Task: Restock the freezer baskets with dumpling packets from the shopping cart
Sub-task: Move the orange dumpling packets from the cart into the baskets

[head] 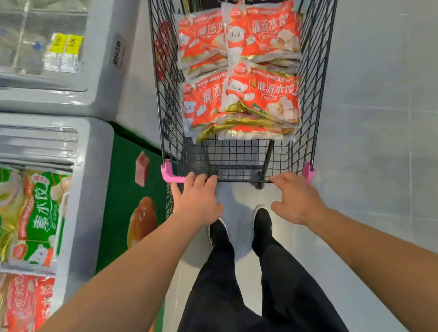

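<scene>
Both forearms reach out from the bottom of the view toward the cart handle [241,181] at twelve o'clock. My left hand [197,199] lies over the bar near its pink end cap [170,173], fingers curled on top of it and thumb splayed toward nine o'clock. My right hand [296,197] sits at the other end, fingertips just touching the bar, though I cannot tell whether they actually wrap it, since the hand looks half lifted. I hold the bar this way to steer, I think, so the load stays within reach of the freezer.

Red dumpling packets [239,75] fill the far part of the cart [317,51] in loose stacks, with bare wire floor left nearest the handle. At nine o'clock the open freezer [85,165] holds green packets [19,215], and more red packets [23,308] sit at about eight o'clock.

My shoes [243,226] stand just behind the handle on grey floor [389,145]. A green mat [120,183] runs between cart and freezer, leaving only a narrow gap on that side; three o'clock is the roomy side for stepping round.
</scene>
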A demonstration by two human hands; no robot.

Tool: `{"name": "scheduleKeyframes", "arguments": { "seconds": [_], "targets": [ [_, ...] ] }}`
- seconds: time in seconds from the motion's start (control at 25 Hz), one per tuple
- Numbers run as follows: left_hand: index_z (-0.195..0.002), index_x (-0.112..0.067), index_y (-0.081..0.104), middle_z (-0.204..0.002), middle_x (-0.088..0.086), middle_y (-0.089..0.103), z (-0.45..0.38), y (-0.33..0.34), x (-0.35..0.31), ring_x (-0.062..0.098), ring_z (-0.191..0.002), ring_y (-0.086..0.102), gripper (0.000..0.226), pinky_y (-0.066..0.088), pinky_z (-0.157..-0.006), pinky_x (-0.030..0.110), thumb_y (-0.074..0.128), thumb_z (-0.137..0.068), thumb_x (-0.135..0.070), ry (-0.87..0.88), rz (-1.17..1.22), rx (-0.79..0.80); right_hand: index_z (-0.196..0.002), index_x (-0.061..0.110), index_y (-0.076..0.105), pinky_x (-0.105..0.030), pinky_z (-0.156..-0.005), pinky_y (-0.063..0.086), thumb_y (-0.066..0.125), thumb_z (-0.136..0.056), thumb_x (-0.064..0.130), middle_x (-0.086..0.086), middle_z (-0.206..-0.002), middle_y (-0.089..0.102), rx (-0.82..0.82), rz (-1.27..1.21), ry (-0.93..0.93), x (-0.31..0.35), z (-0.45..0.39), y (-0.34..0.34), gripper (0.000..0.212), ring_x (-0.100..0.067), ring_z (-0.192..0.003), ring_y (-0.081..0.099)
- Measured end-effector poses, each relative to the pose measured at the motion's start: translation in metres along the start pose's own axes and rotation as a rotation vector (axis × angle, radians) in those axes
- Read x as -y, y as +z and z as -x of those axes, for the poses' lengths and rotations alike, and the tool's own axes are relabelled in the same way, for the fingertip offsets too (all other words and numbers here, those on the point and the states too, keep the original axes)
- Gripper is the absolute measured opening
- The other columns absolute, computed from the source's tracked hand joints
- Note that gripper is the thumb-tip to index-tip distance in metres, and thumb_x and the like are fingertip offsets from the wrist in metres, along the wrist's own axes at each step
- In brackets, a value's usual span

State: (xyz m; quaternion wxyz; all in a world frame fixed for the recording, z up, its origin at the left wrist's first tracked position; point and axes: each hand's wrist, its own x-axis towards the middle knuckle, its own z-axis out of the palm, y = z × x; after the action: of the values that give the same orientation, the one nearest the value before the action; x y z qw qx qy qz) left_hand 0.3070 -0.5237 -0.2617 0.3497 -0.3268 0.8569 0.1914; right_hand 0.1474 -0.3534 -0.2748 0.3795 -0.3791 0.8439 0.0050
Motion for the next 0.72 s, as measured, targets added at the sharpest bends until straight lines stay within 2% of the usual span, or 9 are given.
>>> {"name": "scheduleKeyframes", "arguments": {
  "seconds": [0.12, 0.24, 0.36, 0.52, 0.72],
  "targets": [
    [-0.150, -0.027, 0.024, -0.156, 0.002, 0.028, 0.003, 0.003, 0.006, 0.033, -0.148, 0.012, 0.071, 0.009, -0.116, 0.065, 0.054, -0.088, -0.044, 0.062, -0.043, -0.020, -0.149, 0.024, 0.033, -0.039, -0.109, 0.038, 0.061, -0.082, 0.035, 0.000, -0.148, 0.038, -0.056, 0.048, 0.044, 0.010, 0.009, 0.014, 0.073, -0.023, -0.136, 0.036],
    [-0.147, -0.026, 0.031, -0.152, 0.003, 0.034, 0.008, 0.007, 0.014, 0.035, -0.144, 0.021, 0.067, 0.013, -0.115, 0.063, 0.054, -0.086, -0.043, 0.098, -0.084, -0.027, -0.151, 0.022, 0.031, -0.038, -0.111, 0.036, 0.062, -0.081, 0.030, 0.000, -0.150, 0.034, -0.079, -0.027, 0.078, 0.017, 0.021, 0.031, 0.077, -0.021, -0.139, 0.030],
    [-0.153, -0.026, 0.016, -0.159, 0.003, 0.020, 0.025, 0.028, 0.025, 0.035, -0.149, 0.006, 0.076, 0.013, -0.116, 0.064, 0.055, -0.088, -0.037, 0.129, -0.037, 0.024, -0.154, 0.021, 0.023, -0.038, -0.114, 0.033, 0.062, -0.082, 0.027, 0.001, -0.156, 0.024, -0.054, -0.030, 0.081, 0.020, 0.043, 0.053, 0.082, -0.019, -0.145, 0.017],
    [-0.155, -0.026, -0.006, -0.164, 0.001, -0.007, 0.060, 0.068, 0.031, 0.034, -0.149, -0.016, 0.088, 0.008, -0.117, 0.065, 0.054, -0.090, -0.031, 0.127, -0.058, 0.070, -0.157, 0.024, -0.001, -0.040, -0.119, 0.018, 0.059, -0.086, 0.025, 0.006, -0.163, -0.008, 0.026, -0.059, 0.142, 0.031, 0.078, 0.087, 0.092, -0.020, -0.150, -0.013],
    [-0.154, -0.023, -0.016, -0.162, 0.004, -0.021, 0.098, 0.108, 0.042, 0.034, -0.146, -0.025, 0.095, 0.003, -0.117, 0.063, 0.053, -0.090, -0.038, 0.131, -0.105, 0.095, -0.156, 0.026, -0.005, -0.044, -0.121, 0.016, 0.057, -0.088, 0.026, 0.006, -0.163, -0.013, 0.067, -0.043, 0.108, 0.033, 0.117, 0.123, 0.092, -0.020, -0.149, -0.017]
  ]
}}
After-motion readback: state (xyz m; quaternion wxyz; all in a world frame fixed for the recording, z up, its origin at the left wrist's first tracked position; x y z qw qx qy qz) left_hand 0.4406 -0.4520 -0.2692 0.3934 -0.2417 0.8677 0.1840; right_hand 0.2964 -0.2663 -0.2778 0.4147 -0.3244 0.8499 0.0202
